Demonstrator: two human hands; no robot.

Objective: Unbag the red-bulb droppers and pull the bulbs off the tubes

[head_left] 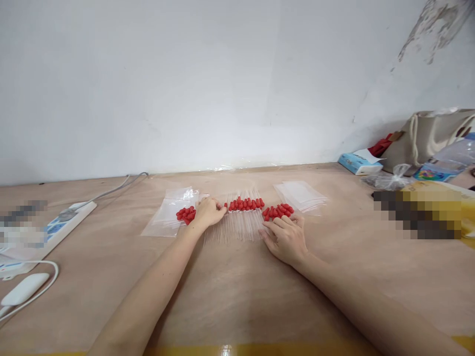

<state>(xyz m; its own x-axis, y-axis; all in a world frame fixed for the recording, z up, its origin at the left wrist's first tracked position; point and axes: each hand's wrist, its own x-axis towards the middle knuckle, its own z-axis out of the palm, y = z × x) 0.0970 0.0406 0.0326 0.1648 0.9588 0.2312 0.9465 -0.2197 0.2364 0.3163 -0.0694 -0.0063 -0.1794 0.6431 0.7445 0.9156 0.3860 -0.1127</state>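
A row of thin clear tubes (pixel 241 227) lies side by side on the table in front of me. Red rubber bulbs (pixel 245 203) line up across the middle of the tubes. At the row's left end, my left hand (pixel 211 212) pinches a single red bulb (pixel 225 205) between thumb and finger. Partly behind that wrist is a small pile of red bulbs (pixel 185 214). My right hand (pixel 286 240) rests beside another pile of red bulbs (pixel 276 211), its fingers bent and slightly apart; the fingertips touch or nearly touch the pile.
Flat clear zip bags lie at left (pixel 163 217) and right (pixel 302 195). A white power strip (pixel 70 222) with cables and a white adapter (pixel 25 288) are at far left. A blue tissue pack (pixel 358 162), a beige bag (pixel 403 141) and a plastic bottle (pixel 449 155) stand right, by the wall.
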